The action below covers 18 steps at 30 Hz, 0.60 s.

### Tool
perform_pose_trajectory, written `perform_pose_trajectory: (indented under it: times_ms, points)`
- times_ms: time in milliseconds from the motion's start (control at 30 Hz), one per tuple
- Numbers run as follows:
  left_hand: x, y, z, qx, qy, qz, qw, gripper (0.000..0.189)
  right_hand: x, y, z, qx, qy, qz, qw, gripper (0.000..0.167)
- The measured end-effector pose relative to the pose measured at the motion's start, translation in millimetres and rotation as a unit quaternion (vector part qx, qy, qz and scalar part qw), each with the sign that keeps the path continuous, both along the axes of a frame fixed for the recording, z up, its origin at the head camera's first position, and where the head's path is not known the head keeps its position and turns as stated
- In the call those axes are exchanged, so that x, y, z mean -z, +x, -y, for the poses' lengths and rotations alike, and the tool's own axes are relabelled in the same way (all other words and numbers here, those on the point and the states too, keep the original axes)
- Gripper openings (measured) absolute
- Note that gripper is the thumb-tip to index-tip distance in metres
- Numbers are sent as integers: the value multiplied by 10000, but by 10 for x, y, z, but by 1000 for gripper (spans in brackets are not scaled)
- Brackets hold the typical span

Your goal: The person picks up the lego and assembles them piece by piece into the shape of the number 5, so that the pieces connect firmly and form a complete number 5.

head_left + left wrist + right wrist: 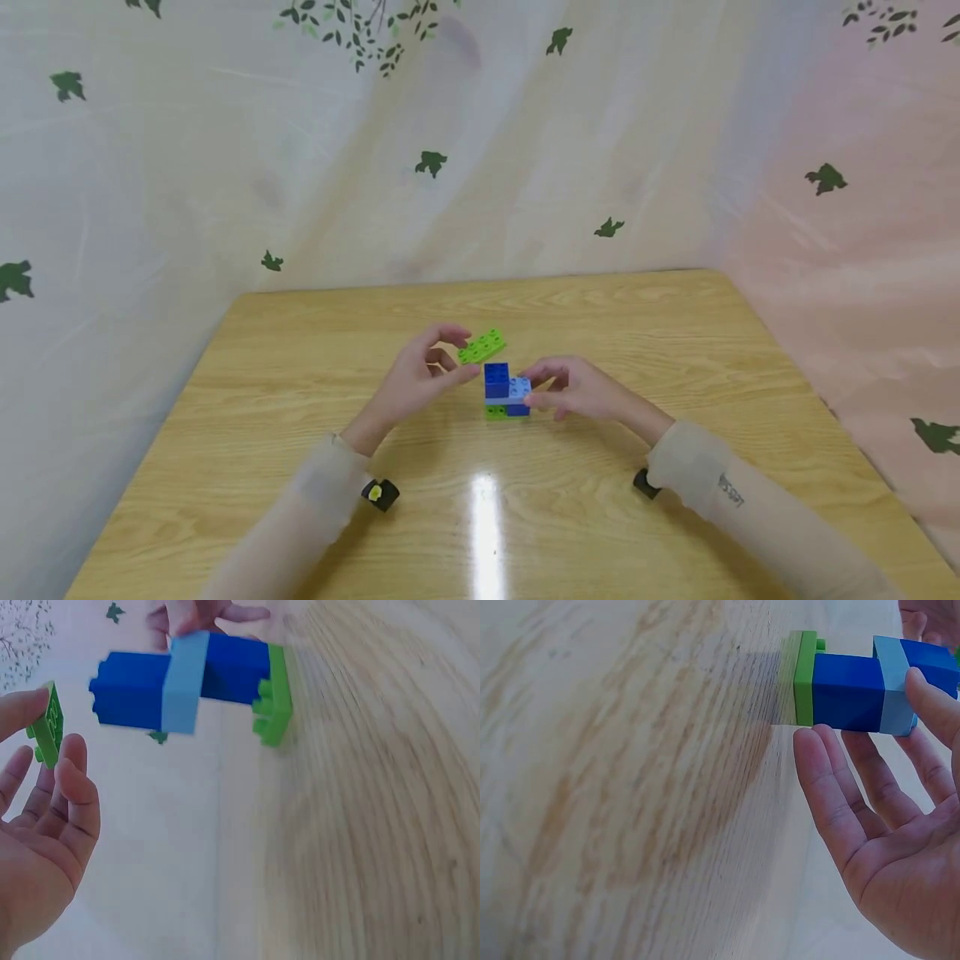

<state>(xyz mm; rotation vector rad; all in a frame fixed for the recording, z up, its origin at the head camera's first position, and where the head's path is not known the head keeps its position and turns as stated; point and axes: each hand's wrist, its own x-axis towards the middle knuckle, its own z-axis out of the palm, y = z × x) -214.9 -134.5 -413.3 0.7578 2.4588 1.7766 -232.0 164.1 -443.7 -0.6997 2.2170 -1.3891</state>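
My left hand (416, 375) pinches a flat lime-green building plate (482, 347) with studs, tilted and raised above the block stack. In the left wrist view, thumb and fingertips hold that plate by its edges. The stack stands upright on the table: a green base plate (280, 697), a dark blue brick (847, 691) on one end of it, a light blue plate (185, 682) across that, and another dark blue brick (497, 379) on top at the left. My right hand (588, 389) holds the stack from its right side, thumb at the light blue plate and fingers behind.
A glossy wooden table (300, 333) lies under both hands, with a streak of reflected light in front of the stack. Behind it hangs a pale cloth (510, 208) printed with green leaves and birds. Each wrist carries a dark strapped device (381, 495).
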Motion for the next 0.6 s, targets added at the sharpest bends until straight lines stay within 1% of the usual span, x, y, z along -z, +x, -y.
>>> perform_pose_trajectory:
  times_ms: [100,200,300,467,600]
  points:
    - [-55,58,-74,250,52,-100,9996,41,0,-2,5,-19,-28,31,10000,37]
    - [-72,62,-141,411,8,-189,9990,42,-5,-6,8,-6,-28,31,10000,36]
    - [-55,36,-184,481,-62,-213,9986,43,-12,-10,9,10,-26,43,10000,36]
    - [-21,17,-211,552,-138,-54,9984,42,-8,-9,6,-12,-15,88,10000,36]
    - [3,17,-225,669,-144,-30,9977,42,0,1,13,3,0,52,10000,34]
